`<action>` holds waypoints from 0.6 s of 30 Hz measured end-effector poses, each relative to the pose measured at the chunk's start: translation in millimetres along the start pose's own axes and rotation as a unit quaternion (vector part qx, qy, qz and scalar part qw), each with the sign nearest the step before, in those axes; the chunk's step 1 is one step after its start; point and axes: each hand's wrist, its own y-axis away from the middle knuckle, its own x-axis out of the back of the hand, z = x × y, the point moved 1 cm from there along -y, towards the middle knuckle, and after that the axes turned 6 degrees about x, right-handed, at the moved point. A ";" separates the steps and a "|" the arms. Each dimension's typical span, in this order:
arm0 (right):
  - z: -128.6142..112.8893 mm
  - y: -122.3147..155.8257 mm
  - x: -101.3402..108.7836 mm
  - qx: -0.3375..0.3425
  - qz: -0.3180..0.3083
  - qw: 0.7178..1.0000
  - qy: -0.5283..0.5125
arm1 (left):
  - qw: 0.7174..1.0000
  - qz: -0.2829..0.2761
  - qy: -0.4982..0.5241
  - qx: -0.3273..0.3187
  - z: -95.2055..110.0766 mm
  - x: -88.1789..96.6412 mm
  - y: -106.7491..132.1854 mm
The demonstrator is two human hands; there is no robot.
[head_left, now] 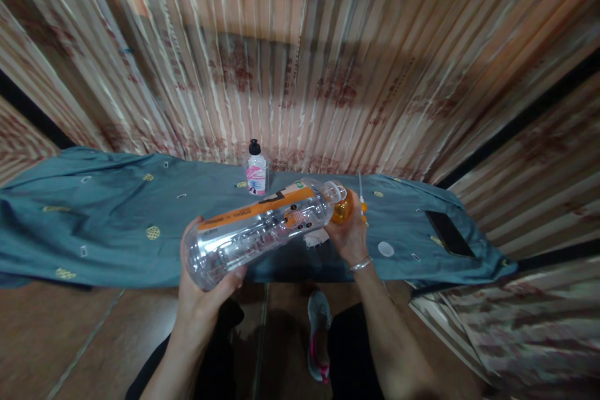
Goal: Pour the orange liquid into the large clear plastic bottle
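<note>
Held aslant above a cloth-covered counter (pixel 117 215), a clear plastic bottle (pixel 262 228) lies in the grip of the left hand (pixel 202 301), wrapped round its base, while the right hand (pixel 349 239) clasps an amber container (pixel 340 209) at the bottle's mouth. Seemingly empty, the bottle looks light, smooth and squeezable, best held by base and neck, its walls lightly pressed.

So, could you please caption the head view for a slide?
Left hand gripping a clear bottle by its base, right hand holding an orange item at its mouth, above blue cloth.
</note>
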 end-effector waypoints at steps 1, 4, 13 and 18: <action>-0.3 0.0 0.0 -0.001 0.001 1.000 0.000 | 1.000 -0.001 0.010 0.011 -1.0 1.0 -1.4; -1.0 -0.4 0.6 -0.011 -0.001 1.000 0.002 | 0.999 0.001 0.018 0.033 -2.8 3.5 -4.7; -1.5 -2.8 3.5 -0.025 -0.004 1.000 0.008 | 0.999 0.016 0.023 0.028 -2.6 0.3 -1.6; -1.6 -4.2 5.1 -0.034 -0.005 0.999 -0.015 | 0.999 0.014 0.029 0.015 -3.4 1.5 -3.6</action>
